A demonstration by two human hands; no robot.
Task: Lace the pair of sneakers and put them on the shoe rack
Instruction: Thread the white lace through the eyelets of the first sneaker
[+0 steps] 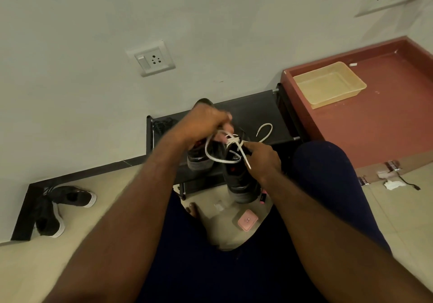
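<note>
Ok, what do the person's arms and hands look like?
Both forearms are bare, no sleeves in view. The left hand and right hand wear no gloves; no watch, band or ring is visible.

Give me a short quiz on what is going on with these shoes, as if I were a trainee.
1. True or false: the left hand grips a black sneaker while the right hand pinches a white lace.
2. Where does the pink case lie? A on the shoe rack; B on the floor; C in the yellow tray.
3. How many dark shoes lie by the wall on the far left?

Key: 1 true; 2 B; 3 two.
</note>
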